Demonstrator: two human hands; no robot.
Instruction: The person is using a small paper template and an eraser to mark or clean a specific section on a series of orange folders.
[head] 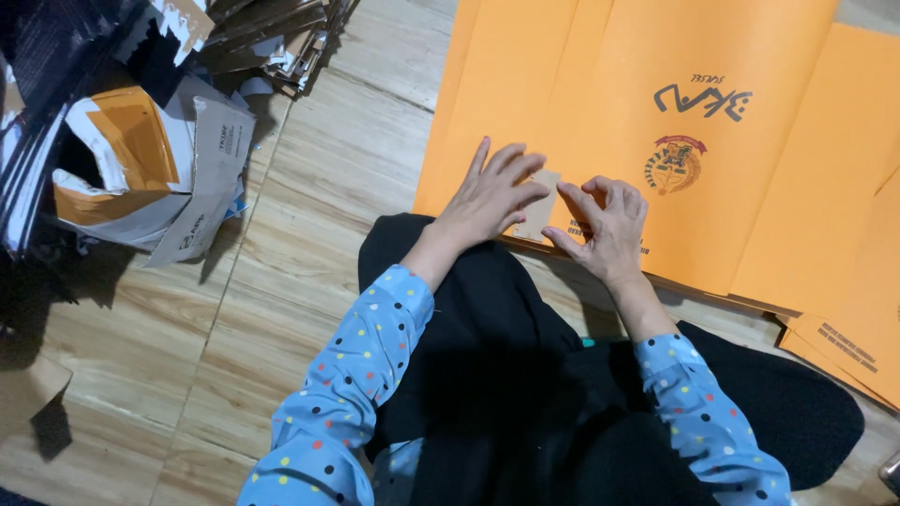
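Fingers: L hand (492, 197) spread wide, flat, palm down on orange sheet; R hand (609, 225) fingers curled, tips pinching/pressing edge of a small brown flap. Neither hand closed round anything.
Flap: small brown cardboard flap (541, 214), dull kraft, roughly rectangular, between the 2 hands, at near edge of the sheet; L fingertips partly cover it.
Sheet: orange cardboard sheet (600, 84), smooth, matte, flat, w/ straight fold creases; dark printed lettering and a round emblem (674, 165) at 2 o'clock from R hand. Sheet lies at 12 o'clock from person, on floor.
Stack: more orange sheets (844, 309) overlapping at 3–4 o'clock, edges fanned, thin layered rims showing.
Sleeves: blue sleeves (366, 375) w/ multicolour dots, soft fabric; black clothing on lap (487, 356), knees touching sheet's near edge.
Floor: pale wood-look tiles (309, 187), glossy, long planks.
Clutter: heap of torn white/orange cartons (141, 159) at 10 o'clock, crumpled, jagged; pile of flattened brown cardboard (272, 37) at 11 o'clock; brown scrap (28, 394) at 8 o'clock.
In the way: own lap crowds near edge; L hand hides part of flap.
Room: open floor strip at 9–11 o'clock between lap and carton heap; sheet surface beyond hands bare towards 12; R side hemmed by stack.
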